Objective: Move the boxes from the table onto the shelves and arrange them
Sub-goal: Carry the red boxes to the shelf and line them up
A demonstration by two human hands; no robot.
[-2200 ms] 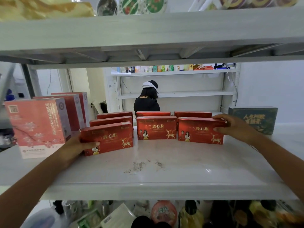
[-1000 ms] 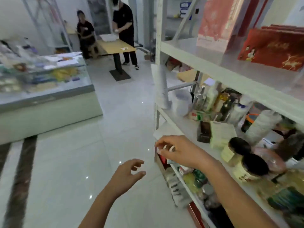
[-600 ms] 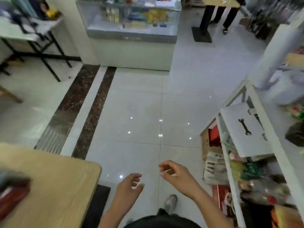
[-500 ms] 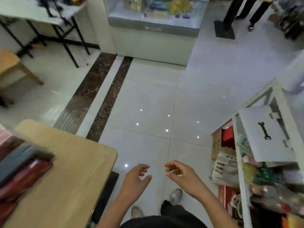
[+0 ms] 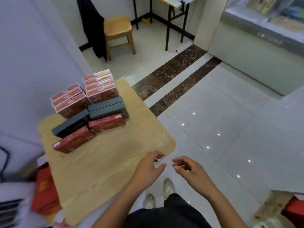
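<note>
- Boxes (image 5: 88,111) wait in a cluster on the far left part of the wooden desk (image 5: 105,162), well apart from both of my hands, which carry nothing.
- My left hand (image 5: 148,170) hovers over the desk's near right corner, fingers loosely curled and spread, gripping nothing.
- My right hand (image 5: 189,169) floats just beside it over the white tiled floor (image 5: 230,129), fingers half bent, thumb and forefinger close but closed on nothing.
- Below the hands I see dark trousers and two pale shoes (image 5: 158,195) on the tiles.
- Nearest me in the cluster lie two flat red boxes (image 5: 74,139), each with a dark grey box (image 5: 70,123) behind it.
- At the back stand two rows of red and white boxes (image 5: 98,84), packed upright side by side; the right row sits further back.
- A red carton (image 5: 43,191) sits low beside the desk's left edge, blurred.
- Further off, a wooden stool (image 5: 119,32) stands by the wall with a black garment (image 5: 93,25) hanging next to it.
- Two dark marble strips (image 5: 174,83) cross the floor diagonally.
</note>
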